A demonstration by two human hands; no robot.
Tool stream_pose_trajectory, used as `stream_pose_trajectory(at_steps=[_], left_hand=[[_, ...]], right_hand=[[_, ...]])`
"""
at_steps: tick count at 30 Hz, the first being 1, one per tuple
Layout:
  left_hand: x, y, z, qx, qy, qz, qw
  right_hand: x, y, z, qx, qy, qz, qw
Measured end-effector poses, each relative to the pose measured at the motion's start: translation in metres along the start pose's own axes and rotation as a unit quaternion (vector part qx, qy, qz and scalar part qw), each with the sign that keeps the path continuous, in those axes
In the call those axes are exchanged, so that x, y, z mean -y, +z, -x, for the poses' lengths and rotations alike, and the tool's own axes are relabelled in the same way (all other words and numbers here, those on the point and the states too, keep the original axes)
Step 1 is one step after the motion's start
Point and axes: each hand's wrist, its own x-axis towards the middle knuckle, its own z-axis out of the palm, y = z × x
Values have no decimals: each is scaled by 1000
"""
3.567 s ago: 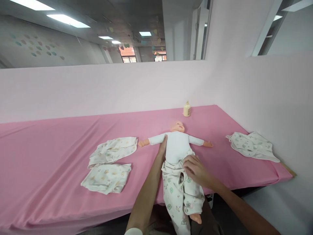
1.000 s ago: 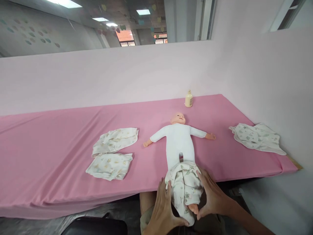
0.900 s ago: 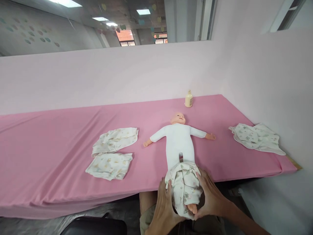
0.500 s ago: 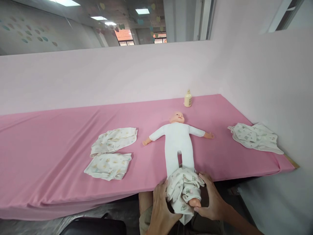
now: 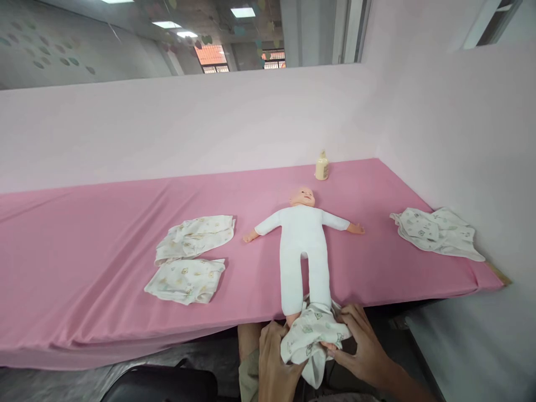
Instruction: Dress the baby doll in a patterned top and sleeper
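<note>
- Pants (image 5: 316, 334) with little prints are bunched up between the two hands, at the front edge of the bed.
- Left hand (image 5: 274, 357) grips the pants on their left side, with its fingers curled in.
- Right hand (image 5: 366, 349) pinches the pants on their right side, close to some toes that peek out.
- Doll (image 5: 304, 237) lies on its back just past the hands, arms out wide. One foot is bare, beside the left hand; the other leg goes into the pants.
- Bottle (image 5: 322, 169) with a pump stands upright past the doll's head. I cannot tell what is in it.
- Two printed clothes (image 5: 188, 281) lie to the left, on the pink sheet (image 5: 96, 251).
- Another printed garment (image 5: 438, 231) lies far right, by the wall.
</note>
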Motion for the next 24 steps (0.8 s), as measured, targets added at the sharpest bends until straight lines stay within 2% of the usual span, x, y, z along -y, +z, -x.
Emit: stream_pose_trajectory(at_steps=[2, 4, 8, 11, 13, 16, 21, 24], left_hand=[[-2, -1, -3, -2, 48, 6, 999], [-3, -1, -4, 21, 46, 34, 998], [-7, 0, -5, 88, -62, 90, 990], [-12, 1, -9, 145, -149, 128, 970], [-14, 2, -12, 172, -178, 167, 954], [-15, 5, -14, 182, -204, 210, 939], [-10, 12, -16, 197, -225, 252, 920], [-4, 16, -19, 188, -232, 289, 909]], right_hand=[[1, 5, 0, -29, -24, 13, 999], [1, 9, 0, -35, -36, 3, 999], [4, 14, 0, -22, -25, -68, 997], [7, 13, 0, -35, 39, -129, 990], [9, 11, 0, -38, 103, -156, 982], [14, 6, -3, -33, 185, -185, 965], [21, 0, -8, -37, 226, -257, 939], [21, 2, -10, -34, 263, -312, 912]])
